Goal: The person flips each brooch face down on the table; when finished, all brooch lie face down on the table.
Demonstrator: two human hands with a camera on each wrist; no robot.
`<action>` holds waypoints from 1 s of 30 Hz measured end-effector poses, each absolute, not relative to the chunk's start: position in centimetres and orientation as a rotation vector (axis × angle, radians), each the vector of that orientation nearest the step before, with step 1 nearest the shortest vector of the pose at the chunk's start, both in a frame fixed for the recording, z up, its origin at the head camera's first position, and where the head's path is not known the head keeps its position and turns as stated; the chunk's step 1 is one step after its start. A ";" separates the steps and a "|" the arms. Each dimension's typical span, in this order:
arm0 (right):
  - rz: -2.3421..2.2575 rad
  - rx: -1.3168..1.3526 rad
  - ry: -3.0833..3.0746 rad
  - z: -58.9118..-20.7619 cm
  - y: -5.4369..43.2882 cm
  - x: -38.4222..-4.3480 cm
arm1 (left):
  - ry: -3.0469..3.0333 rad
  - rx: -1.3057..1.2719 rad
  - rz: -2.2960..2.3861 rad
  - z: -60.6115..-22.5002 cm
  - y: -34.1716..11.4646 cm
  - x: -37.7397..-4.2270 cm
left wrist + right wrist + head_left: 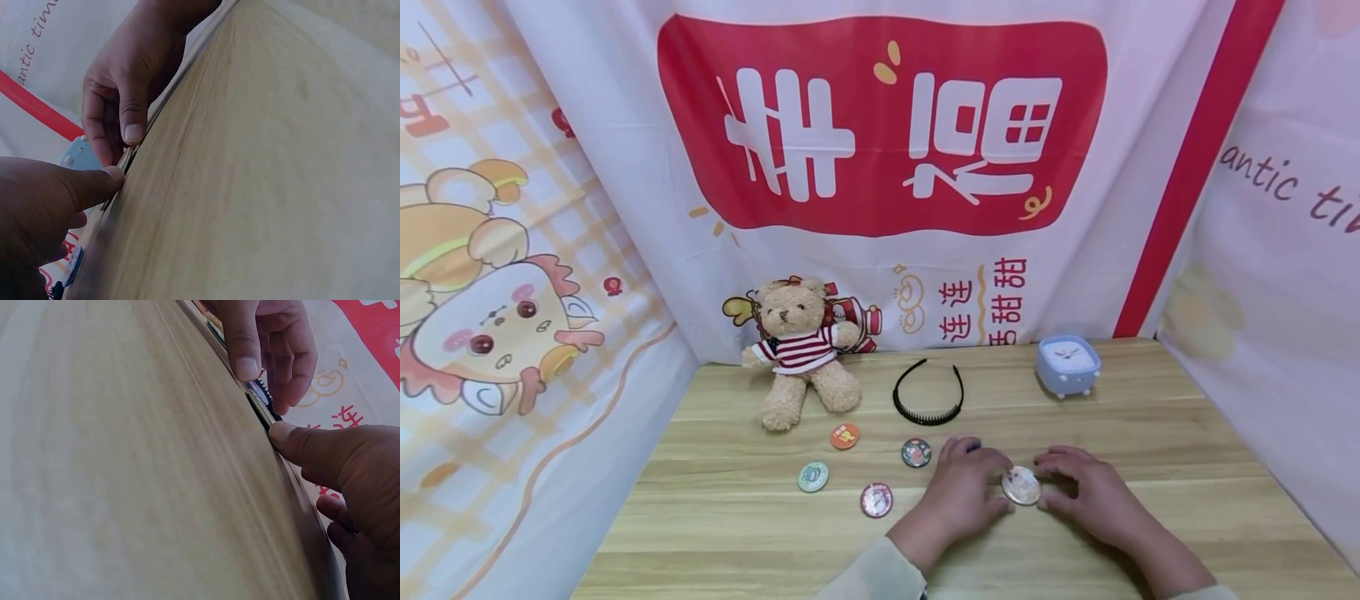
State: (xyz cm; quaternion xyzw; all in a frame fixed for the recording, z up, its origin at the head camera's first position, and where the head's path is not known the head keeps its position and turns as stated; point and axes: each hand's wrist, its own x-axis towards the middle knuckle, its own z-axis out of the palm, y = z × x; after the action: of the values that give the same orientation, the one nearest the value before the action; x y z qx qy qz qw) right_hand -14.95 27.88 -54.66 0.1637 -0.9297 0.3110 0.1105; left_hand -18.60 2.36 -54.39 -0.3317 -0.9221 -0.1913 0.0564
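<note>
On a wood-grain table [700,542], a teddy bear [805,354] in a striped top sat at the back left. Rightward lay a mint-green badge [813,477], orange badge [844,436], pink-rimmed badge [876,500], dark badge [916,452] and, behind, a black toothed headband [928,418]. A left hand [962,490], thumb and forefinger curled, gripped the left rim of a whitish round badge [1022,486] lying between both hands. A blue clock [1067,367] stood behind; the right hand's [1093,496] curled thumb and forefinger held the right rim.
</note>
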 end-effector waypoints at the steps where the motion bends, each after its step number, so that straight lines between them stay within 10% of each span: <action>1: 0.911 0.488 -2.731 -54.7 27.9 -15.0 | -2.793 -1.009 -0.572 -54.4 2.4 -18.6; 30: 0.849 0.660 -2.614 -55.7 27.6 -15.5 | -2.711 -1.110 -0.505 -54.7 3.1 -19.0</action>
State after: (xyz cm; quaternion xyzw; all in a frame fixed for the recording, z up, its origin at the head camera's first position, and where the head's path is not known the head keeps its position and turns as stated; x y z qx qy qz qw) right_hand -15.49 27.58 -55.68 0.2306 -0.9134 0.2966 0.1570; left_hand -18.95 3.08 -54.65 -0.3723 -0.9087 -0.1692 0.0844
